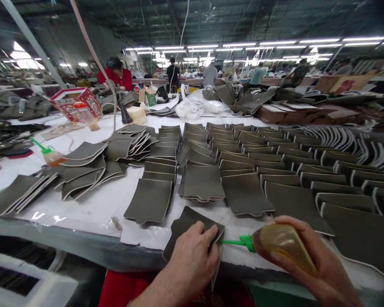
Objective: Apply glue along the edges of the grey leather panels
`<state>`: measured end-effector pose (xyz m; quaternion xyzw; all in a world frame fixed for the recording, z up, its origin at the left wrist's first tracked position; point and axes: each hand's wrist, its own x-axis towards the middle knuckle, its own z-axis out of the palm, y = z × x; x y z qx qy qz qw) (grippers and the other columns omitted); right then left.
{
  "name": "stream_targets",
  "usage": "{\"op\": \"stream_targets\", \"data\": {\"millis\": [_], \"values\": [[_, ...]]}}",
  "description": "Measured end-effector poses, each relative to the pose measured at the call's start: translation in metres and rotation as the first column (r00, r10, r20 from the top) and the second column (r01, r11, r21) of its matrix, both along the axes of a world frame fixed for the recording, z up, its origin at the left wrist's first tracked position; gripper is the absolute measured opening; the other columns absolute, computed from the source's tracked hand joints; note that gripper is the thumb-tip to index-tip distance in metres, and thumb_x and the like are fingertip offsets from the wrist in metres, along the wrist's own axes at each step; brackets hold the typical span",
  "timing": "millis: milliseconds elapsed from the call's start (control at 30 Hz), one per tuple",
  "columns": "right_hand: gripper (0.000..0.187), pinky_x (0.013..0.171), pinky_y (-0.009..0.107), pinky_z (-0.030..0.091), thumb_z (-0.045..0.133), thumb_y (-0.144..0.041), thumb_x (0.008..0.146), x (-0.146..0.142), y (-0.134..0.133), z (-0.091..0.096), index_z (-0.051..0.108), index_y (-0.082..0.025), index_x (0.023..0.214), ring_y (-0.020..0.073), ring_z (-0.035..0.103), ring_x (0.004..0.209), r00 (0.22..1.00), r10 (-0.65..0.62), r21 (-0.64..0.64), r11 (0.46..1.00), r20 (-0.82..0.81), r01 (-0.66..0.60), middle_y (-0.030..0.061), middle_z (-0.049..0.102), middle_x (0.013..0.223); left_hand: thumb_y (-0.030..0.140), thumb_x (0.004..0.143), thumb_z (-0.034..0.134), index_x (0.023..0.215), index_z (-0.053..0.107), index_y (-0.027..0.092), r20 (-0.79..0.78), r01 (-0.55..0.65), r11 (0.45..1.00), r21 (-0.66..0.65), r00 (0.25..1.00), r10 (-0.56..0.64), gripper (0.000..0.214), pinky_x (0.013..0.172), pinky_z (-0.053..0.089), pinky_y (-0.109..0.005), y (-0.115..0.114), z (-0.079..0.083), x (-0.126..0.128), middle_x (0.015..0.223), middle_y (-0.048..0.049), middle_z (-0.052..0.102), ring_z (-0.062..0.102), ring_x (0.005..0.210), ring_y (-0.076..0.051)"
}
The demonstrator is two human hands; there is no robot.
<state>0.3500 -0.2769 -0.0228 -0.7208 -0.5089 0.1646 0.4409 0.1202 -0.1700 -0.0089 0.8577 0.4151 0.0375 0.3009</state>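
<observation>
My left hand [196, 251] is closed on a dark olive leather-like panel [186, 224] at the table's front edge, its fingers bent over the panel's right side. In my right hand [320, 260] lies a squeeze bottle of amber liquid [280, 245], gripped around its body and tilted sideways. The bottle's green nozzle [235, 241] points left, its tip at the panel's pale right edge; whether it touches I cannot tell. Just beyond my hands are a small stack of like panels [202, 181] and a single-looking panel [248, 194] fronting another row.
Overlapping rows of panels [294, 204] spread across the right. Loose panels [83, 170] lie left, near a second green-tipped bottle [51, 154]. Farther back stand a red patterned box [77, 104], a clear plastic bag [195, 104] and a hanging cable [110, 85]. Several people work in the background.
</observation>
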Motion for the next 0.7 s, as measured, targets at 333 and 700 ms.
{"op": "stream_targets", "data": {"millis": [333,700], "values": [[0.053,0.071,0.024,0.056,0.072,-0.058,0.075,0.004,-0.011,-0.011,0.056,-0.032,0.119,0.0238,0.067,0.089,0.997,0.052,-0.005,0.999,-0.065,-0.052,0.0018,0.066,0.11,0.025,0.09,0.04,0.131,0.058,0.025,0.06,-0.002,1.0,0.002,0.998,0.002,0.045,0.082,0.048,-0.03,0.0,-0.005,-0.003,0.101,-0.005,0.061,0.061,0.091,-0.02],[0.057,0.071,0.025,0.055,0.071,-0.059,0.075,-0.01,-0.02,-0.011,0.054,-0.028,0.12,0.0265,0.066,0.093,0.95,0.013,-0.067,0.997,-0.312,-0.036,0.0048,0.065,0.11,0.027,0.092,0.039,0.135,0.055,0.022,0.062,-0.004,1.0,0.013,0.998,0.003,0.046,0.086,0.049,-0.033,-0.002,-0.009,-0.004,0.105,-0.0066,0.06,0.061,0.094,-0.022]]}}
